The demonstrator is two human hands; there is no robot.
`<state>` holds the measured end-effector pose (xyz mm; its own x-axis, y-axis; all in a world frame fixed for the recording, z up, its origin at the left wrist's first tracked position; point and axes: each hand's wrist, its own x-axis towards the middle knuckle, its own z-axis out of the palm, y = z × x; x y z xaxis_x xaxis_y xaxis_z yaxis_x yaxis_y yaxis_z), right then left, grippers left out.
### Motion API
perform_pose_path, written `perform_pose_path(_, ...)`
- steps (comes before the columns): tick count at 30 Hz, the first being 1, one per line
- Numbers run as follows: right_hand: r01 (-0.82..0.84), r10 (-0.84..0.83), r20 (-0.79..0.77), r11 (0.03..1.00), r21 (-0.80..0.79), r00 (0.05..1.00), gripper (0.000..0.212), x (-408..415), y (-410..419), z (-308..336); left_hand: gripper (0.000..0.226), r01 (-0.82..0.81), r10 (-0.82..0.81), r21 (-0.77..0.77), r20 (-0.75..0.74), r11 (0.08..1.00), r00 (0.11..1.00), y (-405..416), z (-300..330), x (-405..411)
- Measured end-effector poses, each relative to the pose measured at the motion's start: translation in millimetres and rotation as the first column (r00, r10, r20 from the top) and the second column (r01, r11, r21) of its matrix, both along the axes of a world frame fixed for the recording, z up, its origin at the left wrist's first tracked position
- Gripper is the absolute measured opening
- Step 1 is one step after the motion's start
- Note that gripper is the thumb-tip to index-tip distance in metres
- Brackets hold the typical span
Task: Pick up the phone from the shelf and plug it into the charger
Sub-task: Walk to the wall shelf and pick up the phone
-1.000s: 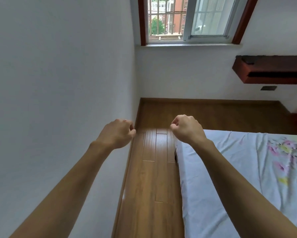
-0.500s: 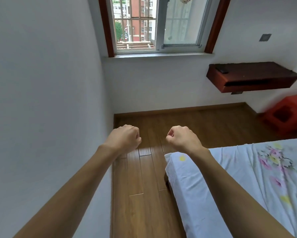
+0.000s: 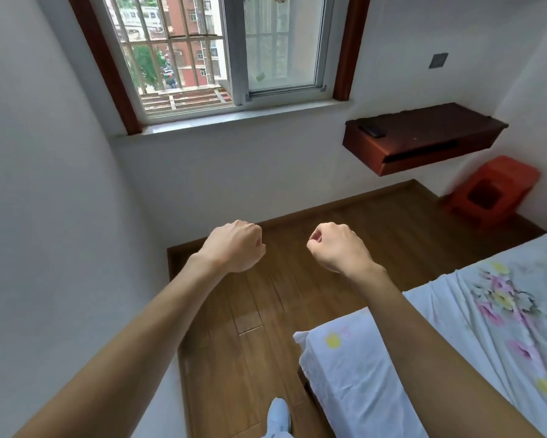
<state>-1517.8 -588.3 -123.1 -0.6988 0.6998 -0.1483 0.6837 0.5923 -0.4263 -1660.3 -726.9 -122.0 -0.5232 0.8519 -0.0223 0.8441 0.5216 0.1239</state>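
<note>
Far right on the dark red wooden wall shelf point(image 3: 430, 134), thin dark slab phone point(image 3: 372, 130) looks rigid, light, slick: pinch its long edges; left hand point(image 3: 234, 246) and right hand point(image 3: 337, 248) fisted, empty.

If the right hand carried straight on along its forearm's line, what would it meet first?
Probably the white wall under the window sill, not the shelf. The right hand points up-left; depth is unclear.

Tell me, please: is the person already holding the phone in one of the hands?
No. The phone lies on the shelf, and the left hand and right hand are empty fists.
</note>
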Motion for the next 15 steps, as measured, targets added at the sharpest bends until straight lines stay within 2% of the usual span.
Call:
perform_pose_path(4, 0.027, -0.027, 0.0, 0.999, -0.029, 1.0, 0.03, -61.1, 60.9, -3.6, 0.022, 0.019, -0.02, -0.06, -0.013, 0.998, 1.0, 61.9, 1.6, -65.2)
perform_pose_path(15, 0.135, -0.136, 0.03, 0.991, 0.016, 0.99, 0.03, -169.1, 220.3, -12.0, 0.026, 0.143, -0.142, 0.064, -0.019, 0.988, 0.99, 237.0, -4.2, -187.9)
